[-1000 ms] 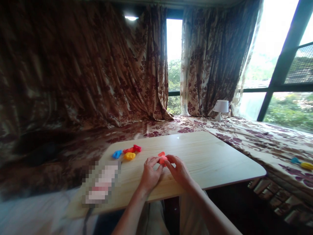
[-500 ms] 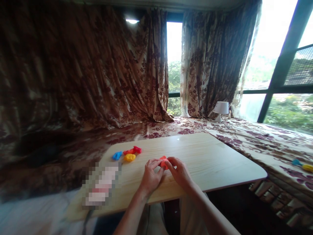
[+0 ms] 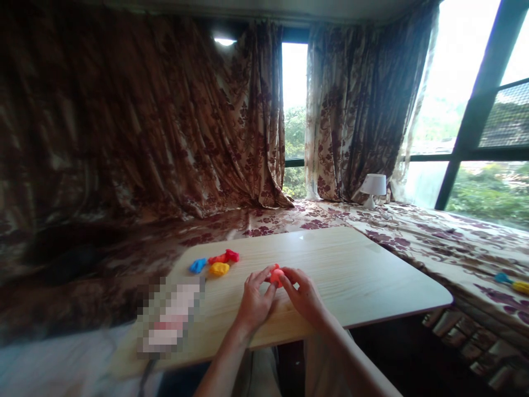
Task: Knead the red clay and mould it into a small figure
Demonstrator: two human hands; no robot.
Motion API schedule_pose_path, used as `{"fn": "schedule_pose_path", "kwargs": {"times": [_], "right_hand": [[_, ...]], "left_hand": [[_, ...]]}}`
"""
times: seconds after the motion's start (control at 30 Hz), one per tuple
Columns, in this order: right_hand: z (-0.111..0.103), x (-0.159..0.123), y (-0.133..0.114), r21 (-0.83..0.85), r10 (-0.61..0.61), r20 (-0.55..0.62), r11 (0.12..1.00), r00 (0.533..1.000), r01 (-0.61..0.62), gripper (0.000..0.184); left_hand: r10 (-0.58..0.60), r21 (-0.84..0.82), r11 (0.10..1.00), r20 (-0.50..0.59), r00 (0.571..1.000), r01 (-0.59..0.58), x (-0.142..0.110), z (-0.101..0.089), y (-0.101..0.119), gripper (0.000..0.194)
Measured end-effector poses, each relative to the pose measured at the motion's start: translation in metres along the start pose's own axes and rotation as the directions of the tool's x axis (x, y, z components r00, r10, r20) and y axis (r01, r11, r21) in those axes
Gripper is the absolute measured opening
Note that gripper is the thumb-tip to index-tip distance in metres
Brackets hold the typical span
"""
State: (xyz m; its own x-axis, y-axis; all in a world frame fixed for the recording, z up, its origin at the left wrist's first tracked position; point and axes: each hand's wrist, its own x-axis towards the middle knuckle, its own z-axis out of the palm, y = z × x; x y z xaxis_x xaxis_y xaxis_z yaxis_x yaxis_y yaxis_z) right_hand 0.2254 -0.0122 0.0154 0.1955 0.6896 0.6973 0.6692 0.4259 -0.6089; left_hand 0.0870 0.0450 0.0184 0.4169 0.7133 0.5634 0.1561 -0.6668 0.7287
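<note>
Near the front middle of the table, my left hand (image 3: 257,295) and my right hand (image 3: 305,291) meet around a small orange-red lump (image 3: 277,277) that looks like soft modelling clay. Fingers and thumbs of both hands pinch it from either side, just above the tabletop. Part of the lump is hidden behind the fingertips. Farther left lie similar soft pieces: a blue one (image 3: 198,266), a yellow one (image 3: 219,269), and red ones (image 3: 225,256) close together behind the yellow.
The pale wooden table (image 3: 351,270) has rounded corners. A blurred-out long object (image 3: 171,320) with a dark cord lies at its left edge. Beyond are a flower-patterned cover (image 3: 318,216) and a white lamp (image 3: 374,187). Blue and yellow pieces (image 3: 519,286) lie at far right.
The orange-red lump has shifted slightly between my fingers and shows a rounder front. Both hands stay almost in the same place, still pinching it.
</note>
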Motion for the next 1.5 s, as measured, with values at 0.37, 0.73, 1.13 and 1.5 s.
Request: {"fn": "schedule_pose_path", "kwargs": {"times": [0.37,0.73,1.13,1.5], "right_hand": [[0.0,0.001,0.001,0.014,-0.06,0.059,0.998,0.996,0.06,0.022],[-0.001,0.001,-0.001,0.009,-0.03,0.028,1.0,0.999,0.03,0.023],[-0.003,0.001,-0.001,-0.035,0.018,0.037,0.999,0.999,-0.017,0.031],[-0.001,0.001,-0.008,0.049,-0.076,0.119,0.996,0.99,0.07,0.025]], "left_hand": [[-0.037,0.01,0.999,-0.033,0.999,0.037,0.001,-0.001,-0.001,0.03],[-0.031,-0.009,0.999,-0.047,0.998,0.03,0.001,0.0,-0.005,0.029],[-0.017,0.023,1.0,-0.027,1.0,0.018,0.001,0.001,0.001,0.029],[-0.08,-0.046,0.996,-0.076,0.994,0.076,0.002,-0.002,-0.001,0.028]]}}
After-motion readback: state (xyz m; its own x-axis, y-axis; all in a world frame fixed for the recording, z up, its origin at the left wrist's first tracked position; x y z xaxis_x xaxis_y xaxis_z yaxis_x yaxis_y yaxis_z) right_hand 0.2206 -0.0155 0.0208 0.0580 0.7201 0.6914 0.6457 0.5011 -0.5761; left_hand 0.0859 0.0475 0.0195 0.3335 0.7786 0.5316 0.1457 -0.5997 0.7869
